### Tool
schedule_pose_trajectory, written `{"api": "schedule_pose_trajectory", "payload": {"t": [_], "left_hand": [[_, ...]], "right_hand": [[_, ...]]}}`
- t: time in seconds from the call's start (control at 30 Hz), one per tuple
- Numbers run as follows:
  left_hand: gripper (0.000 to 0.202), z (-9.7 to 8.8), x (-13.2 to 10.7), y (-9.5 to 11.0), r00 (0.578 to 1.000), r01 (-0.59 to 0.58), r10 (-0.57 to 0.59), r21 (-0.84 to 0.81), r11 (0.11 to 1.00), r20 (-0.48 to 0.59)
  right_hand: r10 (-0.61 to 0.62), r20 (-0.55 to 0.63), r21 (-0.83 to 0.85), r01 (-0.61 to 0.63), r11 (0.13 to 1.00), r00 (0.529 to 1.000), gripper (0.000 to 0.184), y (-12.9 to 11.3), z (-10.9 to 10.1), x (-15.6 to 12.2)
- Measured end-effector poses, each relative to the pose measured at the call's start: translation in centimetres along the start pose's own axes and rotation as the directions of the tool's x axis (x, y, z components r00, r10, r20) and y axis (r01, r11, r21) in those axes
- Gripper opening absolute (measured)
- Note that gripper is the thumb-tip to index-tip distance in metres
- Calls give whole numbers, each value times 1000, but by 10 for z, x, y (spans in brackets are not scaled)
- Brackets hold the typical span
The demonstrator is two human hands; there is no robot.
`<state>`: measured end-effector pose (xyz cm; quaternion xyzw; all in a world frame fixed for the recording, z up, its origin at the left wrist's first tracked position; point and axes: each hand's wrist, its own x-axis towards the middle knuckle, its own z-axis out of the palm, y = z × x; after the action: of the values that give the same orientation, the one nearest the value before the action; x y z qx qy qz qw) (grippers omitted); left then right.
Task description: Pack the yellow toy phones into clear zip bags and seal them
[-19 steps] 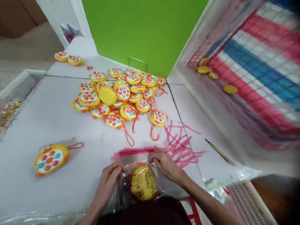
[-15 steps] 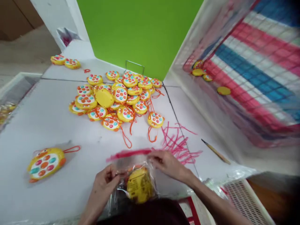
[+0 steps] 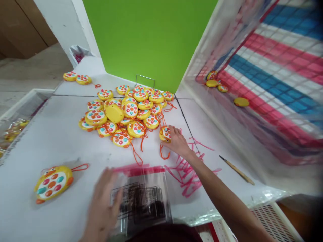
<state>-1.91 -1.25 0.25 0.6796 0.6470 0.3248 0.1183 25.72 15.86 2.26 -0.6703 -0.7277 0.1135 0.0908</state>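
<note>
My right hand [image 3: 177, 143] reaches to the near right edge of a pile, its fingers closed around a yellow animal-shaped toy [image 3: 165, 134] with coloured round buttons and an orange cord loop. Motion blurs my left hand [image 3: 103, 198], whose thumb and fingers look apart with nothing visible between them. It is at the left side of flat clear plastic bags [image 3: 143, 198] with pink top strips and dark print, lying in front of me. More of these yellow toys [image 3: 131, 109] are heaped on the white table [image 3: 65, 134]. A single toy [image 3: 53, 183] lies at the near left.
Pink plastic strips [image 3: 189, 178] are scattered right of the bags, and a wooden-handled pointed tool [image 3: 237, 170] lies beyond them. A green panel [image 3: 151, 40] stands behind the pile. At left is a bin [image 3: 15, 132] of bagged toys; striped netting [image 3: 272, 74] fills the right side.
The bagged toy between my hands is gone from view, and flat bags show there. My right hand has moved forward to a toy at the pile's edge; my left has moved slightly left.
</note>
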Motion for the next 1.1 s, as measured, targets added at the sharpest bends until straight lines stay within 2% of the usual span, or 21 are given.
{"api": "schedule_pose_trajectory", "payload": {"t": [0.03, 0.1, 0.17, 0.2, 0.23, 0.3, 0.37, 0.4, 0.43, 0.5, 0.53, 0.57, 0.63, 0.7, 0.77, 0.83, 0.87, 0.93, 0.97, 1.03, 1.1], "left_hand": [[39, 21, -4, 1, 992, -116, 114, 33, 993, 55], [41, 55, -17, 5, 958, -239, 223, 72, 968, 181], [41, 71, -27, 15, 934, -284, 279, -11, 959, 224], [40, 73, -28, 21, 935, -251, 264, -84, 964, 235], [40, 72, -24, 27, 945, -171, 210, -168, 971, 250], [40, 63, -4, 41, 947, 105, 8, -334, 937, 320], [47, 54, 27, 56, 888, 394, -181, -495, 775, 423], [51, 52, 43, 63, 858, 483, -217, -587, 650, 465], [55, 51, 58, 69, 837, 535, -217, -667, 518, 503], [56, 52, 79, 77, 808, 588, -175, -749, 306, 562], [54, 53, 84, 79, 796, 605, -162, -759, 242, 583], [50, 54, 86, 79, 788, 616, -160, -759, 210, 595], [42, 54, 83, 76, 792, 611, -178, -759, 225, 584], [36, 51, 75, 70, 823, 567, -187, -757, 324, 537], [32, 45, 70, 65, 863, 498, -192, -717, 488, 468], [31, 38, 67, 62, 905, 399, -175, -633, 664, 387], [30, 35, 66, 62, 926, 338, -149, -587, 736, 346], [30, 30, 65, 61, 957, 211, -66, -519, 829, 282], [30, 29, 65, 61, 965, 156, -24, -496, 854, 262], [31, 28, 62, 61, 970, 79, 36, -453, 888, 239], [32, 28, 58, 62, 971, 35, 69, -420, 907, 230]], "right_hand": [[19, 11, 16, -20, 1000, 1000, 79, -1, 2, 3], [54, 46, 100, -58, 993, 997, 81, 2, 0, 4], [76, 130, 312, -114, 943, 989, 82, 9, -9, -1], [72, 198, 470, -159, 868, 978, 80, 13, -14, -5], [48, 274, 633, -217, 743, 961, 75, 16, -19, -10], [-34, 398, 851, -355, 387, 917, 59, 17, -25, -22], [-78, 467, 883, -460, 89, 881, 46, 11, -23, -33], [-83, 490, 871, -491, 10, 868, 43, 5, -21, -38], [-91, 505, 861, -509, -22, 858, 40, -2, -18, -42], [-130, 477, 878, -477, 31, 869, 39, -16, -18, -51], [-170, 437, 899, -422, 119, 883, 40, -21, -22, -56], [-207, 390, 909, -340, 240, 897, 40, -23, -28, -62], [-249, 329, 841, -163, 516, 911, 41, -16, -46, -76], [-257, 351, 724, -87, 684, 900, 43, 3, -65, -90], [-277, 384, 742, -116, 660, 881, 46, 28, -78, -103], [-193, 337, 742, -133, 657, 922, 48, 49, -84, -111], [-115, 280, 713, -126, 690, 953, 49, 55, -86, -113], [8, 190, 613, -125, 780, 982, 42, 58, -88, -116], [8, 201, 595, -129, 793, 980, 45, 55, -90, -117], [-91, 291, 640, -124, 758, 952, 39, 45, -94, -117], [-119, 268, 640, -84, 764, 956, 33, 30, -93, -116]]}}
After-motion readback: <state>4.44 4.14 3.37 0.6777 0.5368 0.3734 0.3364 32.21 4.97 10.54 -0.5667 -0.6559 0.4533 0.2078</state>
